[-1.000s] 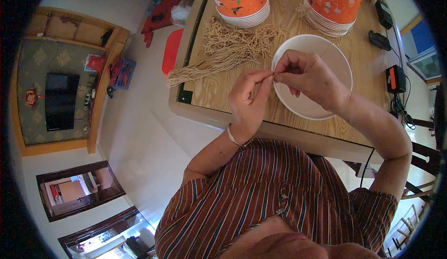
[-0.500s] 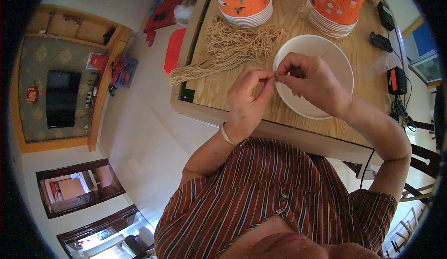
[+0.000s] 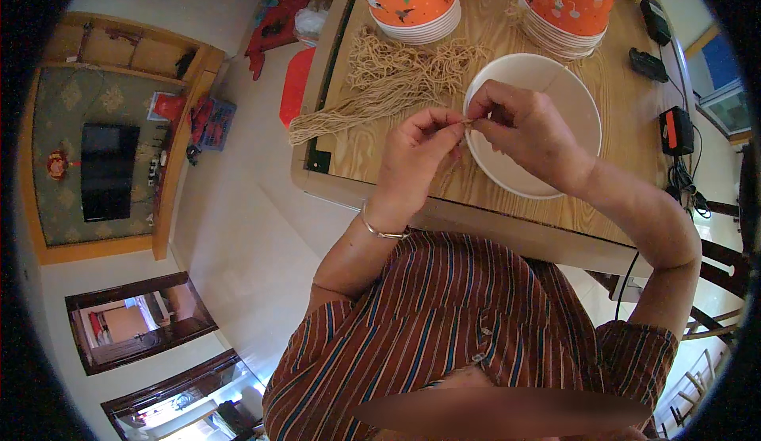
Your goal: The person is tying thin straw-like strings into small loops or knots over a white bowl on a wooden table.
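Note:
Fingertip to fingertip, my left hand (image 3: 418, 151) and my right hand (image 3: 535, 136) are both closed in a pinch. A short bit of tan string (image 3: 468, 122) shows between them; most of it is hidden by the fingers. They meet over the near left rim of a white round tub (image 3: 587, 159), with my right hand above its opening. A thin strand lies against the tub's far inner wall. Left of the tub, a loose bundle of tan string (image 3: 388, 84) is spread on the wooden table, tangled at the far end and straighter toward the table's left edge.
Two stacks of orange and green paper tubs (image 3: 412, 5) (image 3: 567, 9) stand at the back of the table (image 3: 507, 223). Along the right edge lie black power adapters (image 3: 676, 132) with cables. A red stool (image 3: 297, 88) is beyond the left edge.
My left hand has turned slightly and its wrist has dropped a little, while the fingertips stay together with those of my right hand. The right hand has barely moved.

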The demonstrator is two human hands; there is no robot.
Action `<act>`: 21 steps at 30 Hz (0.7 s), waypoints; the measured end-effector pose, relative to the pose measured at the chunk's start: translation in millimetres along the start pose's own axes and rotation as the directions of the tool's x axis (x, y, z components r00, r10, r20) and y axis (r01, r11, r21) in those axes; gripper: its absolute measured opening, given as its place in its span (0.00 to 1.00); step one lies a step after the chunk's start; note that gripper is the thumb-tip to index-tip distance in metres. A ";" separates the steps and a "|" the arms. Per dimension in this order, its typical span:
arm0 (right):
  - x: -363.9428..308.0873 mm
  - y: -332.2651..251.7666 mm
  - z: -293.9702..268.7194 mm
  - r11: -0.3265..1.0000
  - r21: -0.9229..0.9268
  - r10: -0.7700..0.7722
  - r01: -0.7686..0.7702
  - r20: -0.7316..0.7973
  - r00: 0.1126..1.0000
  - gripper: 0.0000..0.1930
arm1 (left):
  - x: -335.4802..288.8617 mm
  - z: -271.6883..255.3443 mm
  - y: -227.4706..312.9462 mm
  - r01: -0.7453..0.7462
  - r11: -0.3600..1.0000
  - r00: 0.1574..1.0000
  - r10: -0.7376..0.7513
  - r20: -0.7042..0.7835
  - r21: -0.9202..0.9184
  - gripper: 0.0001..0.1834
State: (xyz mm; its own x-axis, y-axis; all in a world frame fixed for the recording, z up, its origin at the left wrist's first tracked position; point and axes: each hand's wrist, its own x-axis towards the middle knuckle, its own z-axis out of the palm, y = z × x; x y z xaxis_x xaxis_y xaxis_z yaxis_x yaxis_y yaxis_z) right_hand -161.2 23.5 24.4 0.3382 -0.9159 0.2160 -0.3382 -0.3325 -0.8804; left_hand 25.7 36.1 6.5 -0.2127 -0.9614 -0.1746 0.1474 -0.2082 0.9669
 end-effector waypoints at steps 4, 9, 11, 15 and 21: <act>1.8 1.2 0.8 1.000 0.004 0.000 0.000 0.007 1.000 0.05 | 4.2 -9.3 5.1 0.070 0.994 0.995 -0.064 0.074 -0.085 0.07; 2.4 -0.6 -0.1 0.991 0.116 0.055 -0.060 0.045 0.997 0.05 | 7.5 -15.4 12.0 0.114 0.993 0.976 -0.105 0.191 -0.036 0.08; 2.0 -3.4 -1.3 0.986 0.148 0.074 -0.080 0.043 0.996 0.05 | 6.0 -13.9 13.2 0.126 0.991 0.978 -0.117 0.172 -0.045 0.08; 0.2 -3.6 -3.8 0.987 0.115 0.098 -0.113 0.123 0.988 0.06 | 6.8 -14.1 11.9 0.186 0.974 0.971 -0.162 0.174 -0.129 0.07; -6.5 -7.0 -8.4 0.998 -0.051 -0.028 0.035 0.138 0.990 0.08 | 7.9 -18.0 6.3 0.244 0.931 0.953 -0.179 0.244 -0.270 0.07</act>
State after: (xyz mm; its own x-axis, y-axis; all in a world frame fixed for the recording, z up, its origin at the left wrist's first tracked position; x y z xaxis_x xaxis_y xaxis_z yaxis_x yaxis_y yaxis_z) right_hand -168.4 30.0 32.7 0.4659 -0.8663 0.1801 -0.3705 -0.3758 -0.8494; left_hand 42.4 23.9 7.8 -0.4645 -0.8351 -0.2945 0.3462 -0.4774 0.8076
